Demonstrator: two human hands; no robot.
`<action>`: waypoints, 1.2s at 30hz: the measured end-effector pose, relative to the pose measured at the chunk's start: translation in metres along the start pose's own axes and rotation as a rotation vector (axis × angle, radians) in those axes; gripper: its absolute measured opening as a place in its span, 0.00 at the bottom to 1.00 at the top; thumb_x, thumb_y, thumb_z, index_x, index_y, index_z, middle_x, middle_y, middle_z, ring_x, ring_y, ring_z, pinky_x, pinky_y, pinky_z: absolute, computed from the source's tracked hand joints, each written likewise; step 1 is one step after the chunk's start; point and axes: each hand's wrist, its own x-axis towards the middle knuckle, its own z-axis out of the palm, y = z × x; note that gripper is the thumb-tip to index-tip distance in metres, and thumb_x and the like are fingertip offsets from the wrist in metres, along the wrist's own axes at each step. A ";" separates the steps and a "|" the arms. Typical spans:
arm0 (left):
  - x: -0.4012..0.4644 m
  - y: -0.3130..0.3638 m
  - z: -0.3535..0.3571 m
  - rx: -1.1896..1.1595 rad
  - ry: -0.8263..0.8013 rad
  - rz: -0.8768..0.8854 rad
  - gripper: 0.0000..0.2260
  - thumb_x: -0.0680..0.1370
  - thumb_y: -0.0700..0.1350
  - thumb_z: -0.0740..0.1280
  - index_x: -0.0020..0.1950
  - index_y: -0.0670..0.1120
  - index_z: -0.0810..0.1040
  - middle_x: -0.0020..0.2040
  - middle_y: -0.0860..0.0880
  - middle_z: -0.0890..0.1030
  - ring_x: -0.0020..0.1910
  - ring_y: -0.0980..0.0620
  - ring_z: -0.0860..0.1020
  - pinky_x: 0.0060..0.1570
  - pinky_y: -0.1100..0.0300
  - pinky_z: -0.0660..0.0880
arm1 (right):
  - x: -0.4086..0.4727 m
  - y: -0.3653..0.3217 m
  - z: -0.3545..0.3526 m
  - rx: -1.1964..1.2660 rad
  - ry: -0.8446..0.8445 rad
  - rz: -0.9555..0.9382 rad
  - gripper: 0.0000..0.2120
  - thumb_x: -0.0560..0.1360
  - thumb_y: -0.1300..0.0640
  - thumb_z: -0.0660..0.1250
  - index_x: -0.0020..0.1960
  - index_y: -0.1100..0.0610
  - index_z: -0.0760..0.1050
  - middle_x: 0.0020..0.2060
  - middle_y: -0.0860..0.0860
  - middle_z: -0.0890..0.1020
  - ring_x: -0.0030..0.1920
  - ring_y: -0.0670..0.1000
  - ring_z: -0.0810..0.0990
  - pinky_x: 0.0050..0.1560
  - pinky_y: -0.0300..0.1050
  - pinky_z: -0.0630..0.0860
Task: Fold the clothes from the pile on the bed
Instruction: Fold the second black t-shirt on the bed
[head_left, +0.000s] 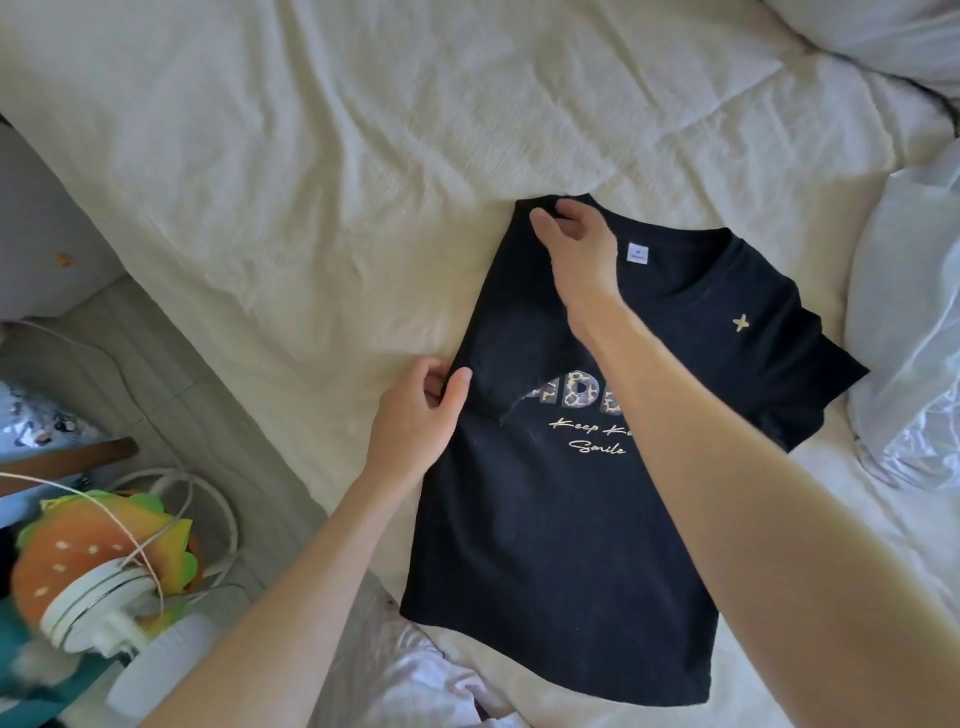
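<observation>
The right forearm (727, 441) covers the end of the printed words on the black cotton T-shirt (561, 545), so only "Keep Ke" and "Smile" can be read. The small white neck label (638, 253) is too small to read. The white shiny cloth (914, 322) is cut by the right edge.

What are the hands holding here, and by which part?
Both grip the black T-shirt along its folded-in left side: right hand pinches the shoulder corner, left hand pinches the edge lower down.
</observation>
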 end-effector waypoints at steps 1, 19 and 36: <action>-0.002 0.002 0.002 0.022 0.005 -0.013 0.13 0.75 0.58 0.66 0.53 0.52 0.72 0.44 0.59 0.78 0.42 0.59 0.76 0.46 0.60 0.73 | -0.011 0.005 -0.001 -0.078 0.073 -0.116 0.21 0.77 0.52 0.65 0.68 0.57 0.69 0.57 0.48 0.77 0.54 0.44 0.75 0.52 0.34 0.72; -0.029 0.020 0.050 0.831 0.019 0.824 0.21 0.77 0.43 0.65 0.70 0.42 0.69 0.74 0.38 0.61 0.73 0.35 0.57 0.69 0.37 0.58 | -0.125 0.130 -0.124 -0.553 0.456 -0.130 0.12 0.77 0.60 0.63 0.59 0.59 0.75 0.59 0.53 0.76 0.62 0.56 0.72 0.63 0.53 0.68; -0.027 0.101 0.112 0.090 -0.133 0.241 0.09 0.77 0.40 0.62 0.48 0.52 0.80 0.55 0.54 0.78 0.55 0.53 0.77 0.53 0.60 0.74 | -0.067 0.144 -0.207 0.563 0.697 0.332 0.10 0.74 0.67 0.62 0.41 0.53 0.72 0.39 0.46 0.74 0.43 0.49 0.75 0.43 0.36 0.72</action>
